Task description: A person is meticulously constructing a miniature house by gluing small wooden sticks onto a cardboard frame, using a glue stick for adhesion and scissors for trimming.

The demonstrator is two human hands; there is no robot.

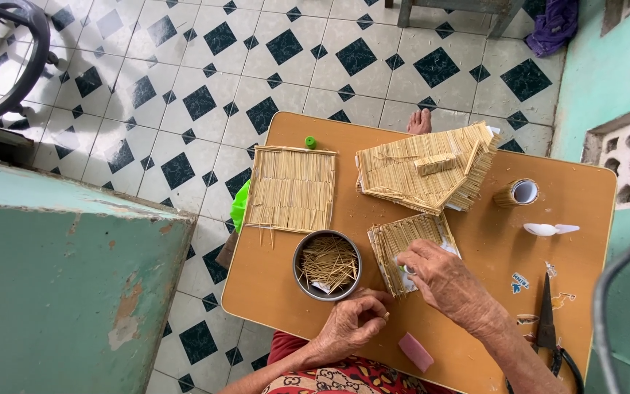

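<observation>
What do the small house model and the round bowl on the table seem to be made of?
The house model looks built from thin pale sticks, probably bamboo or wood, unpainted; single strands show at its edges. The bowl seems metal: a grey, dull rim. It holds loose sticks.

hands: left hand (351,321) and right hand (442,281) bare, wrinkled, veined, no rings or gloves seen | forearms: bare, no sleeves or watch in view | clothing: patterned garment (348,379) at lap, red and cream with dark printed motifs | foot: one bare foot (419,122) past the surface's far edge
</observation>
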